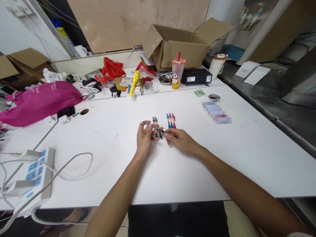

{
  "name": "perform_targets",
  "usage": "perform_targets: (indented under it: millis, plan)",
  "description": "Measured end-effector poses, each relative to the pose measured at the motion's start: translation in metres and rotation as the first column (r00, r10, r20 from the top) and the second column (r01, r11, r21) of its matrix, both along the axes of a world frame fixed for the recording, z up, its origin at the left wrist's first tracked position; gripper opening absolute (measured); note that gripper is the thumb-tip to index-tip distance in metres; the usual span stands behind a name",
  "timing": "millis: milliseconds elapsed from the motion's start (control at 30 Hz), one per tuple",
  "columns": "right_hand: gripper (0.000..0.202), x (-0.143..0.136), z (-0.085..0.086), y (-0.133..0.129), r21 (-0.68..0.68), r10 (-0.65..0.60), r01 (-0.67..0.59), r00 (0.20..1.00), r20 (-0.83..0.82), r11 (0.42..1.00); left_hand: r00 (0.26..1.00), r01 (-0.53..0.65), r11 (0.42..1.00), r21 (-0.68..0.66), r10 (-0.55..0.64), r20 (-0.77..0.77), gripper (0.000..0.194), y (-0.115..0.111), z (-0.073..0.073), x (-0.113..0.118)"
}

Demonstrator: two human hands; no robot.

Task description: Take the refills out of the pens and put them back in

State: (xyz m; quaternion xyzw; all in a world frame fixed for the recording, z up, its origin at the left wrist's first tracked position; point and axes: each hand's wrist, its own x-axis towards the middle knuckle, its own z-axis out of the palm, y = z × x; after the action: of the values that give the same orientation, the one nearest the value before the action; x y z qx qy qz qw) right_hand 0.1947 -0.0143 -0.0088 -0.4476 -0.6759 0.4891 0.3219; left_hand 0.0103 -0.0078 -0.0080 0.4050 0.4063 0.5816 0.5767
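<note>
Above the middle of the white table, a dark, slim pen is held slantwise between both hands. My left hand is closed on the pen's upper left part. The fingers of my right hand pinch its lower right end. Just behind the held pen lie black-and-clear pens, side by side and partly hidden by my left fingers. To their right, a blue pen and two pink-red pens lie in a row, their lower ends close to my right hand.
A power strip with cables stands at the left, near a magenta bag. Along the back are a yellow toy-like stick, a drink cup, an open cardboard box and a black box. Tape lies at the right.
</note>
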Motion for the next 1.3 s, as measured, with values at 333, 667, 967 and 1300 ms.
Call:
perform_targets:
  millis: [333,667,967,1300]
  plan:
    - [0.045,-0.002,-0.005,-0.003,-0.05,0.087,-0.087,0.996,0.009,0.995,0.998,-0.044,0.997,0.058,0.046,-0.032,0.048,0.0,-0.003,0.0]
    - [0.038,0.009,-0.005,0.004,0.2,-0.096,0.074,0.99,0.106,0.977,0.983,-0.144,0.984,0.101,0.154,-0.098,0.046,0.003,-0.007,-0.006]
    - [0.034,-0.006,0.0,-0.01,0.303,0.019,-0.081,0.979,0.204,0.949,0.989,-0.098,0.991,0.089,0.107,-0.104,0.052,0.005,0.0,-0.01]
    - [0.007,-0.008,-0.011,-0.003,0.471,-0.265,0.082,0.904,0.336,0.878,0.983,-0.143,0.986,-0.083,0.132,-0.125,0.046,0.01,-0.006,-0.012]
